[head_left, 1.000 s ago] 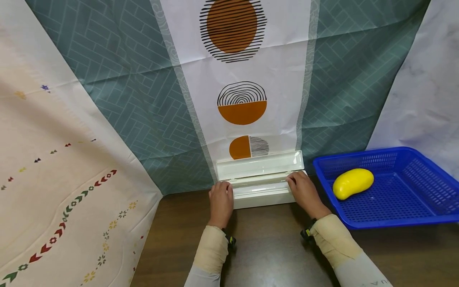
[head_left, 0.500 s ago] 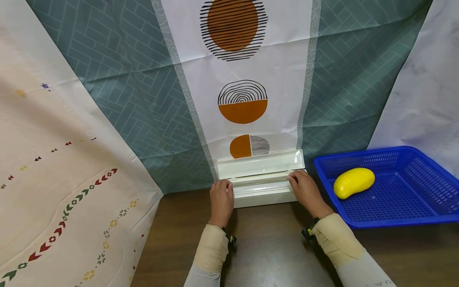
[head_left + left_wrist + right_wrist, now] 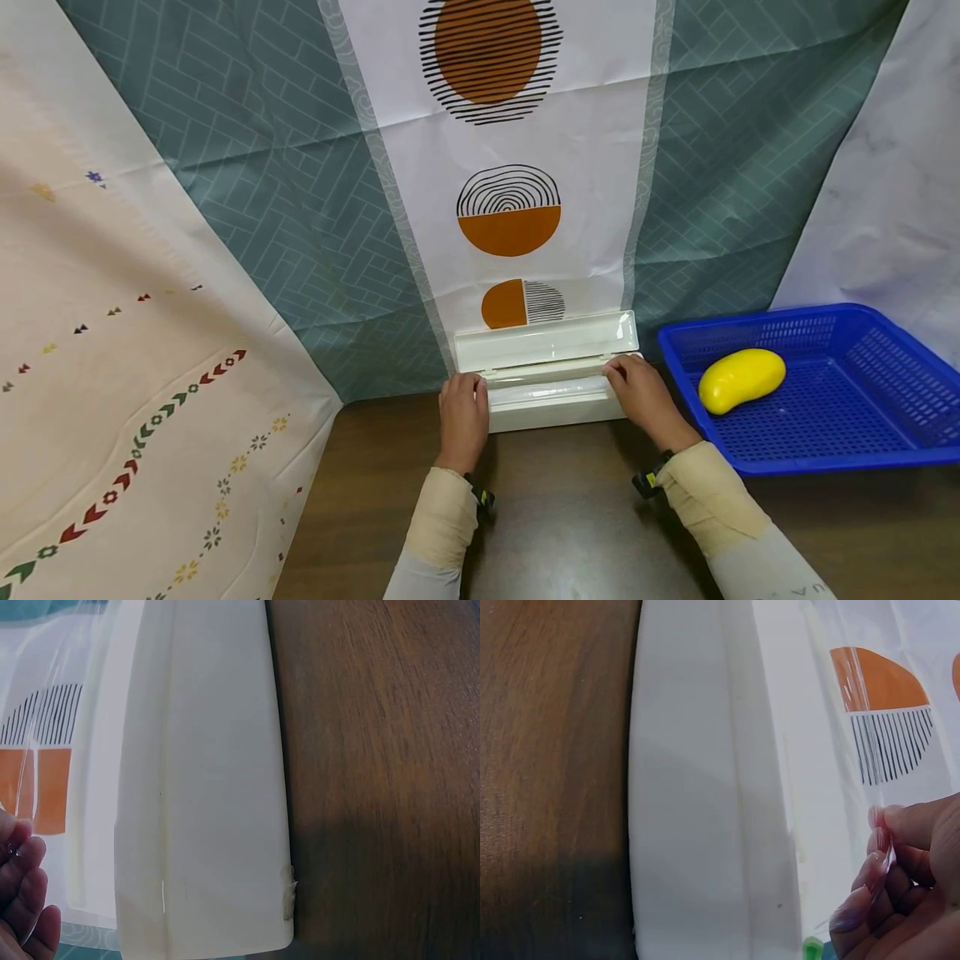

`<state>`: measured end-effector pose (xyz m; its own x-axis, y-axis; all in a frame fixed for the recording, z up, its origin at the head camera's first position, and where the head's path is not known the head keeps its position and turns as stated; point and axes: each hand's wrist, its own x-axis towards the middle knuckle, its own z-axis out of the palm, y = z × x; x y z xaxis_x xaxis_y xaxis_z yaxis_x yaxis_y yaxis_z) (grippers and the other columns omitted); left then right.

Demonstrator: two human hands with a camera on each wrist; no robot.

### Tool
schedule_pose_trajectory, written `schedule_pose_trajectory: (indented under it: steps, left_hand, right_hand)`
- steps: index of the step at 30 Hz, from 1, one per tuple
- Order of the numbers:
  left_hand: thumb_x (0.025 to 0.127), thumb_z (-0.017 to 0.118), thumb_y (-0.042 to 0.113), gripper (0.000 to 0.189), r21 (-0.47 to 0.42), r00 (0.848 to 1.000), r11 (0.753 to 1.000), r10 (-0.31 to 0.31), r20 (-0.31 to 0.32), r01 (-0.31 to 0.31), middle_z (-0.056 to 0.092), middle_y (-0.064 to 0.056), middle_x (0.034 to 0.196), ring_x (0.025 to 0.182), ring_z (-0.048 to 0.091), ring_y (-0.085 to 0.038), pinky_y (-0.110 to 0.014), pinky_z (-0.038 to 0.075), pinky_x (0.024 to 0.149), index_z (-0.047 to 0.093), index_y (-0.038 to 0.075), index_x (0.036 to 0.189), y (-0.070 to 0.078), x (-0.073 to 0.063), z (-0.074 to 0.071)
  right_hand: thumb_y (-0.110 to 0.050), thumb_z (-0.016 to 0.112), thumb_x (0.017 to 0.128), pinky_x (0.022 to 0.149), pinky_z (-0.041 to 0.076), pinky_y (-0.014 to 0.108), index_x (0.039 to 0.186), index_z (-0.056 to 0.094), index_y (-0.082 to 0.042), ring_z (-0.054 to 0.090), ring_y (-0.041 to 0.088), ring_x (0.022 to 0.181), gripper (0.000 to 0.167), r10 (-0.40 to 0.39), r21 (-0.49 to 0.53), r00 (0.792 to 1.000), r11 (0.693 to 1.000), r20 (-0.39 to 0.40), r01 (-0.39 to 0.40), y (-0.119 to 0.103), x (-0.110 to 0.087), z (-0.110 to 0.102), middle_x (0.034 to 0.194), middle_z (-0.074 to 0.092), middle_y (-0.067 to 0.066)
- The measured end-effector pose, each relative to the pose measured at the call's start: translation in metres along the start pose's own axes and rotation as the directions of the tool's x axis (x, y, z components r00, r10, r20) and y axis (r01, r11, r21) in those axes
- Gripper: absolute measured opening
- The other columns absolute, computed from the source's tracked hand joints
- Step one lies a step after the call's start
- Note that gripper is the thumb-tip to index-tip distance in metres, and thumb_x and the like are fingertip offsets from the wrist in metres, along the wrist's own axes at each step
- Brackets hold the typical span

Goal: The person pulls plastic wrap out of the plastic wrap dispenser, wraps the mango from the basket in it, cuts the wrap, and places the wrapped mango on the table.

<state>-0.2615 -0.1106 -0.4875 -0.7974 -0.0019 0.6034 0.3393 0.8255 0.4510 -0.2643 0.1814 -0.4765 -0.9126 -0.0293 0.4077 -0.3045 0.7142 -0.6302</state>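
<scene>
A long white cling film dispenser (image 3: 555, 412) lies on the brown table against the hanging cloth, its lid (image 3: 547, 337) raised at the back. A clear sheet of cling film (image 3: 889, 859) stretches between both hands above the dispenser. My left hand (image 3: 463, 421) is at the dispenser's left end, its thumb and fingers pinching the film's edge. At the right end, my right hand (image 3: 641, 396) pinches the other corner, and the film bunches between its fingertips in the right wrist view. In the left wrist view, only the fingertips of the left hand show.
To the right stands a blue plastic basket (image 3: 840, 467) with a yellow mango-shaped item (image 3: 742, 381) in it. A green and white patterned cloth (image 3: 540, 150) hangs right behind the dispenser. A cream printed cloth (image 3: 172, 350) bounds the table's left side.
</scene>
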Motion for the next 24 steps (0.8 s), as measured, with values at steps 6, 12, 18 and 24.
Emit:
schedule_pose_trajectory:
  steps: [6, 12, 18, 24]
  left_hand:
    - [0.105, 0.054, 0.02, 0.02, -0.004, 1.0, 1.0, 0.0, 0.011, 0.0, 0.064, -0.011, 0.094, 0.092, 0.057, -0.03, -0.044, 0.044, 0.087, 0.065, 0.006, 0.097, 0.0, 0.001, -0.002]
    - [0.105, 0.055, 0.02, 0.019, 0.005, 1.0, 1.0, 0.009, 0.006, -0.009, 0.063, -0.01, 0.093, 0.091, 0.056, -0.029, -0.044, 0.044, 0.088, 0.065, 0.006, 0.098, -0.001, 0.003, -0.002]
    - [0.105, 0.055, 0.021, 0.02, -0.007, 1.0, 1.0, 0.007, 0.02, -0.007, 0.064, -0.011, 0.094, 0.091, 0.056, -0.029, -0.043, 0.044, 0.09, 0.065, 0.006, 0.098, 0.0, 0.004, -0.003]
    - [0.104, 0.055, 0.02, 0.019, -0.027, 1.0, 1.0, -0.006, 0.015, 0.006, 0.062, -0.01, 0.093, 0.088, 0.053, -0.028, -0.042, 0.043, 0.088, 0.065, 0.005, 0.098, 0.001, 0.004, -0.006]
  right_hand:
    - [-0.011, 0.058, 0.102, 0.071, 0.043, 0.036, 0.096, 0.066, 0.0, 0.052, 0.025, 0.076, 0.015, 0.03, 0.036, 0.998, 0.999, 0.05, -0.032, -0.004, 0.002, -0.007, 0.083, 0.058, 0.012]
    - [-0.011, 0.057, 0.102, 0.074, 0.044, 0.037, 0.099, 0.067, -0.001, 0.053, 0.025, 0.08, 0.015, 0.024, 0.029, 0.993, 0.999, 0.116, -0.027, -0.003, 0.003, -0.015, 0.085, 0.061, 0.011]
    - [-0.014, 0.057, 0.103, 0.078, 0.046, 0.039, 0.107, 0.068, 0.0, 0.056, 0.027, 0.086, 0.019, 0.05, 0.045, 0.984, 0.997, 0.174, -0.058, -0.002, 0.006, -0.024, 0.096, 0.065, 0.015]
    - [-0.019, 0.056, 0.104, 0.085, 0.048, 0.041, 0.112, 0.069, -0.001, 0.059, 0.028, 0.094, 0.024, 0.045, 0.093, 0.981, 0.994, 0.19, -0.064, 0.001, 0.011, -0.028, 0.11, 0.069, 0.019]
